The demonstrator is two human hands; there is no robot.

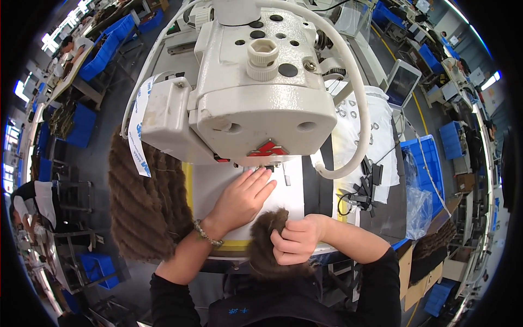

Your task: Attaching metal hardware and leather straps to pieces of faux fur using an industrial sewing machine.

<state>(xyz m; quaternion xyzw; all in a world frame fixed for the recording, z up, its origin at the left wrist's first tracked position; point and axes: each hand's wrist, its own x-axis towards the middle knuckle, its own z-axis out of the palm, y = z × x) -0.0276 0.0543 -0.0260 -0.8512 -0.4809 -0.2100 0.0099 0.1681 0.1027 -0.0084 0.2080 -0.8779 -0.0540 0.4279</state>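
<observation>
A large white industrial sewing machine [267, 114] fills the upper middle of the head view. Beneath its front, my left hand [239, 200] lies with fingers stretched out over the white work surface [291, 204]; the fingertips reach close to the needle area, which the machine head mostly hides. A beaded bracelet circles that wrist. My right hand [297, 240] is closed around a small piece of brown fur [265, 242] at the table's near edge, part of which hangs toward my lap. Left of my left forearm, a big striped brown fur piece [147, 201] drapes over the table's edge.
On the right, metal rings [353, 114] lie on white cloth, with a heap of black straps or clips [366, 188] nearer me. Beyond stand a screen [403, 83], a blue bin [436, 188] and a clear plastic bag [417, 199]. A white hose [362, 98] curves beside the machine.
</observation>
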